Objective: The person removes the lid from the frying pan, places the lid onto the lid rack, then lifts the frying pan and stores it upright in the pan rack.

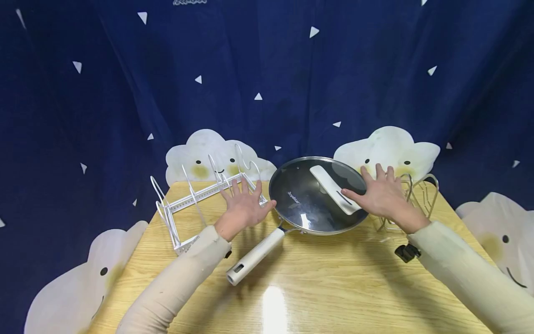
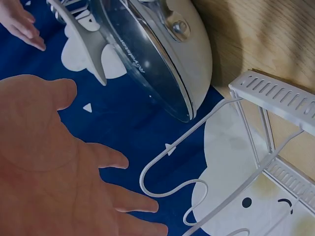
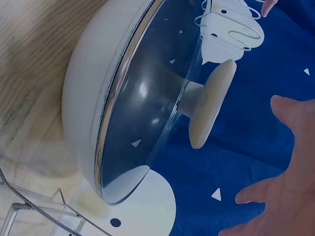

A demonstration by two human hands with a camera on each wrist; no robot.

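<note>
In the head view a pale wok [image 1: 256, 255] with a long handle stands mid-table, covered by a glass lid [image 1: 288, 178]. The lid carries a long white handle [image 1: 329, 185], which the right wrist view shows raised on a short stem. My left hand [image 1: 243, 207], fingers spread, hovers between the wok and a white wire rack [image 1: 177, 204] and holds nothing. My right hand [image 1: 381, 197] is also spread and holds nothing; it is above the right side of the lid, near a metal wire rack [image 1: 431, 192] that it partly hides.
The wooden table [image 1: 333, 287] bears all these things. Behind it hangs a dark blue curtain [image 1: 258, 55] with white triangles and smiling clouds. The wok's handle points toward the front left, and the white rack's wire loops stick up on the left.
</note>
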